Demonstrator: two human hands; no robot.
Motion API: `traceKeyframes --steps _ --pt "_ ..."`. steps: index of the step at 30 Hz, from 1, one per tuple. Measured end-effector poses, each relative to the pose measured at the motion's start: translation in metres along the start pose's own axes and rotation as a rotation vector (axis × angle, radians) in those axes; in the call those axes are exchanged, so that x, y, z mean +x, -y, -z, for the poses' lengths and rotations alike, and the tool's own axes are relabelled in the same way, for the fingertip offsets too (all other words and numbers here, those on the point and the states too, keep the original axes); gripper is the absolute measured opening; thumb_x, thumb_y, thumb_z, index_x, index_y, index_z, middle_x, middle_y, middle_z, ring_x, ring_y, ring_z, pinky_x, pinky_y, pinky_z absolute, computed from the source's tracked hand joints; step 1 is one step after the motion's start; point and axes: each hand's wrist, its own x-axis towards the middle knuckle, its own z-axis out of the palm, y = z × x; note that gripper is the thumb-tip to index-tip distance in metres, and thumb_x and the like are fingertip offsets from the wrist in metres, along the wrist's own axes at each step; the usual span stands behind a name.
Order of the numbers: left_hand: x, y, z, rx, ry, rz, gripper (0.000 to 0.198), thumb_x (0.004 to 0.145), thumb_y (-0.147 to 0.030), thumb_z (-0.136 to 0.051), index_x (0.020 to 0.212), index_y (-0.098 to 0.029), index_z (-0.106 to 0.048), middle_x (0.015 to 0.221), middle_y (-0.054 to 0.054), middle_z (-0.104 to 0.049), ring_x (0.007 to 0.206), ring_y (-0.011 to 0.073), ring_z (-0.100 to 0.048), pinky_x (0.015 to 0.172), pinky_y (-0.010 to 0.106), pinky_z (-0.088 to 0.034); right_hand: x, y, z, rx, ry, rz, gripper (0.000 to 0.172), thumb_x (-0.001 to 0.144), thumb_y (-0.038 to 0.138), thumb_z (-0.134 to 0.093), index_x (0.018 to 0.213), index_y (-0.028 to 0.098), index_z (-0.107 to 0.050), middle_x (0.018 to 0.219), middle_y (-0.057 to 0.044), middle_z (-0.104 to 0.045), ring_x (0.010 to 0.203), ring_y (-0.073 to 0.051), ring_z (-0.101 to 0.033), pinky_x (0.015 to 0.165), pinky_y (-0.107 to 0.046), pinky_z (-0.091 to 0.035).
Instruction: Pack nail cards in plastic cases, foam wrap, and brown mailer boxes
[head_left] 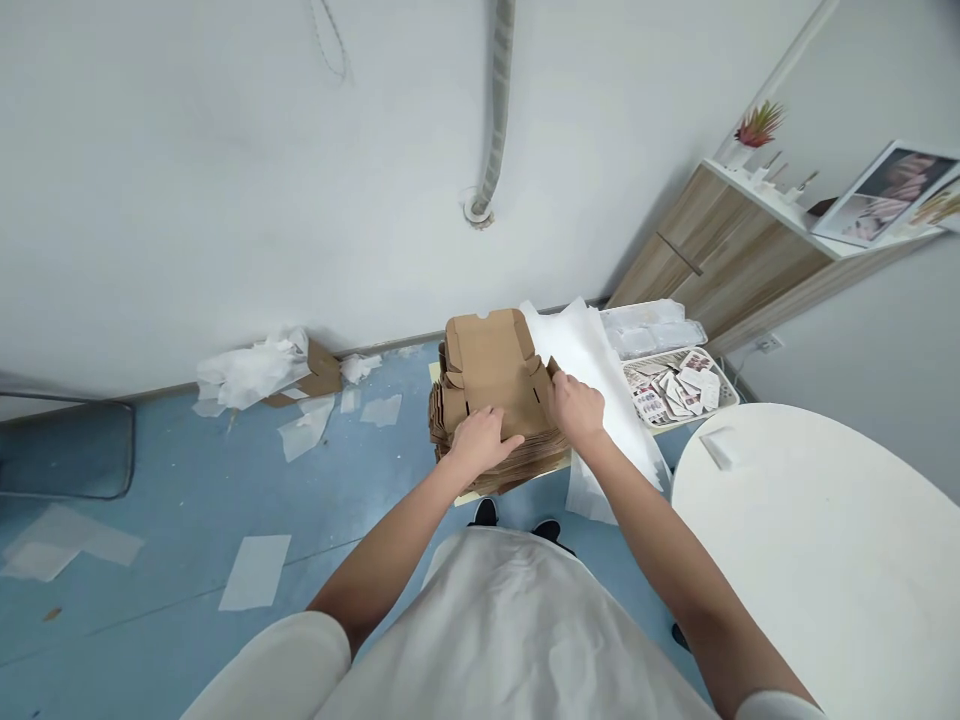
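A brown die-cut cardboard box blank (pixel 495 358) lies unfolded on top of a thick stack of similar blanks (pixel 517 462). My left hand (pixel 480 442) rests on its near part, thumb spread out to the side and fingers over the board. At the right side, my right hand (pixel 576 408) has its fingers closed on a side flap, which stands bent upward. Part of the near edge is hidden beneath my hands.
White sheets (pixel 581 350) lie right of the stack, beside a white basket of printed cards (pixel 675 390). A round white table (pixel 825 560) stands at the right. Paper scraps (pixel 255 572) and an open carton (pixel 319 372) are on the blue floor at left.
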Motion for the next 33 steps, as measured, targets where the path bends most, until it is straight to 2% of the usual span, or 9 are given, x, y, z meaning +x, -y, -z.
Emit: traceKeyframes --steps 6,11,14,16,21,23,27,30,33 --pt "0.004 0.0 0.003 0.01 -0.02 -0.104 0.035 0.086 -0.045 -0.037 0.091 -0.019 -0.06 0.091 0.008 -0.06 0.085 0.0231 -0.058 0.071 0.032 -0.043 0.002 -0.023 0.02 0.355 0.039 -0.169 0.032 0.087 0.043 -0.026 0.093 0.02 -0.048 0.064 -0.003 -0.056 0.057 -0.018 -0.05 0.055 -0.027 -0.033" --pt "0.004 0.001 0.004 0.068 -0.017 -0.112 0.033 0.091 -0.03 -0.029 0.085 -0.018 -0.058 0.081 0.007 -0.059 0.074 0.0184 -0.06 0.066 0.028 -0.043 -0.027 -0.02 0.026 0.409 -0.21 -0.1 0.037 0.082 0.05 -0.036 0.093 0.018 -0.051 0.088 -0.007 -0.059 0.071 -0.018 -0.052 0.067 -0.03 -0.038" --pt "0.003 0.002 0.006 0.063 -0.094 -0.122 0.031 0.091 -0.027 -0.028 0.089 -0.017 -0.057 0.083 0.007 -0.058 0.073 0.0183 -0.059 0.063 0.028 -0.043 -0.04 -0.014 0.028 0.45 -0.102 -0.092 0.039 0.081 0.053 -0.038 0.086 0.019 -0.055 0.081 -0.006 -0.062 0.068 -0.018 -0.053 0.067 -0.031 -0.039" --pt "0.0 0.003 0.008 0.036 -0.175 -0.131 0.027 0.089 -0.023 -0.03 0.094 -0.018 -0.056 0.087 0.007 -0.058 0.075 0.0177 -0.058 0.065 0.028 -0.043 -0.041 -0.011 0.032 0.555 0.006 -0.127 0.043 0.079 0.056 -0.042 0.1 0.02 -0.054 0.089 -0.007 -0.064 0.067 -0.018 -0.055 0.065 -0.031 -0.041" --pt "-0.009 -0.002 0.006 -0.018 -0.274 -0.236 0.023 0.081 -0.012 -0.039 0.089 -0.021 -0.058 0.086 0.005 -0.059 0.08 0.0172 -0.056 0.075 0.03 -0.041 -0.023 -0.004 0.044 0.724 0.063 -0.082 0.08 0.071 0.051 -0.055 0.137 0.023 -0.02 0.129 -0.014 -0.046 0.08 -0.019 -0.06 0.069 -0.033 -0.046" --pt "-0.011 -0.007 0.004 -0.041 -0.284 -0.256 0.023 0.081 -0.011 -0.039 0.086 -0.021 -0.059 0.083 0.005 -0.059 0.08 0.0176 -0.056 0.075 0.031 -0.04 -0.016 0.001 0.05 0.621 0.061 -0.032 0.078 0.07 0.047 -0.058 0.136 0.023 -0.025 0.124 -0.012 -0.052 0.085 -0.022 -0.06 0.072 -0.035 -0.045" --pt "-0.011 -0.014 0.005 -0.088 -0.3 -0.258 0.024 0.082 -0.013 -0.038 0.086 -0.021 -0.06 0.083 0.006 -0.06 0.082 0.0178 -0.056 0.077 0.032 -0.039 -0.008 0.011 0.056 0.423 -0.029 -0.007 0.045 0.077 0.028 -0.048 0.122 0.024 -0.048 0.1 -0.006 -0.065 0.082 -0.023 -0.061 0.074 -0.036 -0.045" --pt "-0.014 -0.015 0.013 -0.139 -0.328 -0.262 0.018 0.083 -0.026 -0.044 0.092 -0.021 -0.059 0.092 0.007 -0.06 0.092 0.0211 -0.055 0.085 0.036 -0.036 -0.008 0.014 0.057 0.459 -0.169 -0.015 0.042 0.079 0.02 -0.038 0.118 0.022 -0.053 0.095 -0.006 -0.066 0.079 -0.021 -0.062 0.074 -0.036 -0.046" --pt "-0.019 -0.013 0.026 -0.206 -0.414 -0.208 0.044 0.072 -0.048 -0.058 0.105 -0.02 -0.054 0.112 0.011 -0.053 0.11 0.0287 -0.046 0.095 0.042 -0.029 -0.012 0.007 0.059 0.619 -0.348 -0.055 0.043 0.078 0.019 -0.038 0.119 0.02 -0.052 0.105 -0.007 -0.064 0.082 -0.018 -0.061 0.077 -0.035 -0.047"
